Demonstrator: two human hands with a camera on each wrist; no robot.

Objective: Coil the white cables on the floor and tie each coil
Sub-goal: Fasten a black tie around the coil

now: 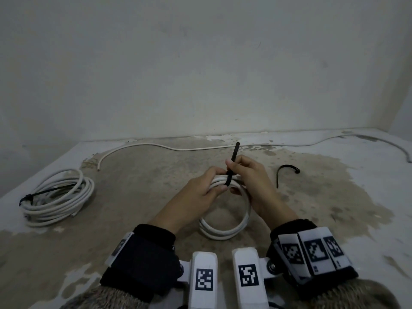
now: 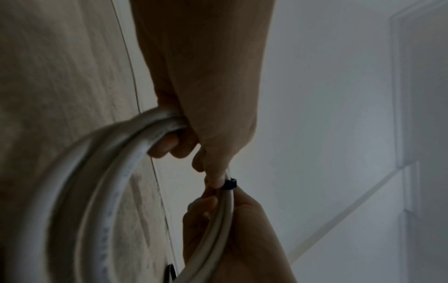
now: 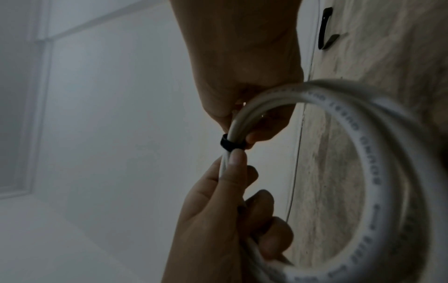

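Note:
A small white cable coil [image 1: 225,230] is held up over the floor between both hands. A black tie [image 1: 231,170] wraps round the coil's top, and its tail points up. My left hand [image 1: 217,186] grips the coil just left of the tie, fingers curled round the strands. My right hand [image 1: 231,168] pinches the tie's tail just above the coil. In the left wrist view my left hand [image 2: 194,162] clasps the coil [image 2: 116,172], with the thumb against the tie's band [image 2: 229,184]. The right wrist view shows the band [image 3: 230,143] snug round the strands [image 3: 363,134].
A larger white coil [image 1: 58,197], bound with a black tie, lies on the floor at left. A loose white cable [image 1: 200,148] runs along the foot of the wall. A spare black tie [image 1: 287,172] lies to the right of my hands. The concrete floor is stained.

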